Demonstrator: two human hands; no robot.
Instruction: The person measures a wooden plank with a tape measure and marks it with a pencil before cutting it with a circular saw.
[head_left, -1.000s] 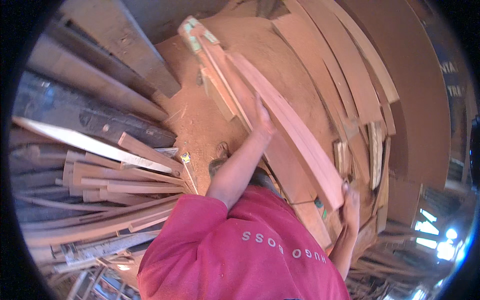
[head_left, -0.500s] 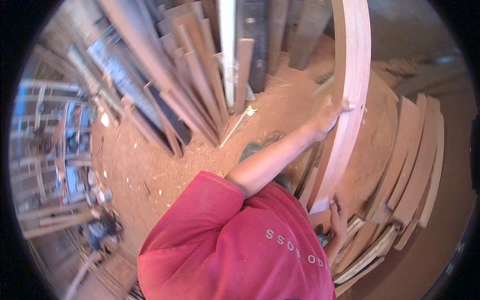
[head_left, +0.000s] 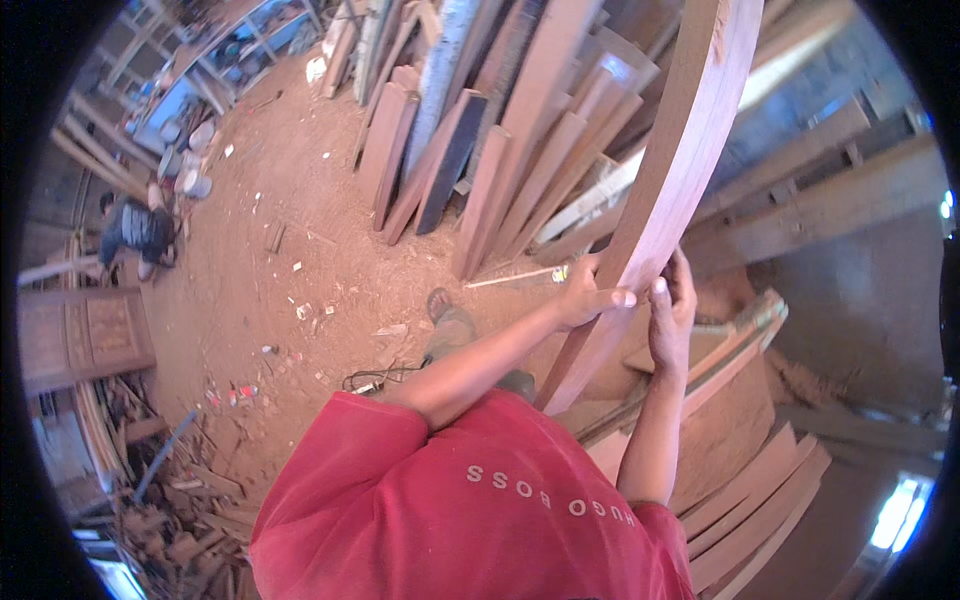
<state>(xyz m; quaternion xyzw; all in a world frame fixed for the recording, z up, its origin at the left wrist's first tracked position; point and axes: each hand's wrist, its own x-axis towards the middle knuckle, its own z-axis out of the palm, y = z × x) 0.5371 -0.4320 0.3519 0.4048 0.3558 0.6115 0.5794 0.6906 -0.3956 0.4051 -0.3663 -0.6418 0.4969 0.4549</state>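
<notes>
A long curved reddish wooden plank (head_left: 680, 150) stands nearly upright in front of me, its lower end near my feet. My left hand (head_left: 590, 295) grips its left edge, thumb across the face. My right hand (head_left: 672, 305) holds its right edge at the same height. My red shirt fills the lower middle of the view.
Several planks and boards (head_left: 500, 150) lean in a stack behind the curved plank. Curved wooden pieces (head_left: 760, 500) lie stacked at the lower right. Another person (head_left: 135, 232) crouches at the far left on the sawdust floor (head_left: 290, 240). Wood scraps (head_left: 170, 510) pile at the lower left.
My view has swung round to the left. The curved plank has come up from lying on the stack to standing upright, and my right hand has joined my left on it.
</notes>
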